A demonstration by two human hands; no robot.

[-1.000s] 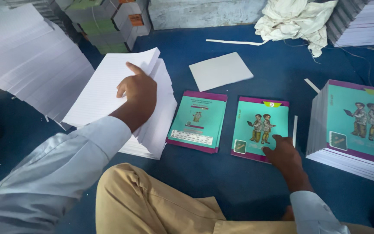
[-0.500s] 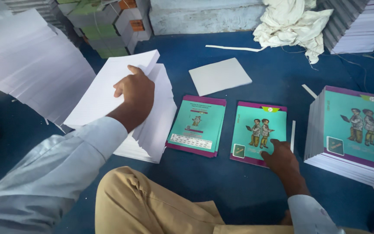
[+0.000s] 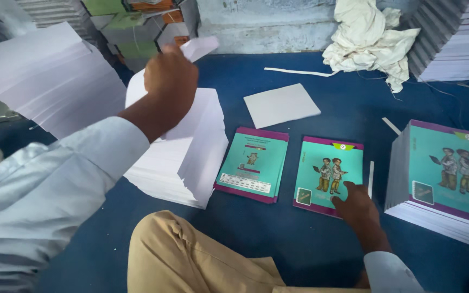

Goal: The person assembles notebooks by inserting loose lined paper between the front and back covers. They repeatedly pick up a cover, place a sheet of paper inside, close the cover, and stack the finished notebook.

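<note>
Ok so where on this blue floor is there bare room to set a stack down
Bare blue floor lies below the two teal booklets, between the knee and the right hand. More lies between the loose white sheet and the cloth heap. Around the left hand the paper stacks crowd it.

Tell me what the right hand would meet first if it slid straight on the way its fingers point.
The right hand points up and slightly left across the teal booklet it rests on. Beyond the booklet's top edge lies bare blue floor, then probably the loose white sheet; depth is uncertain.
</note>
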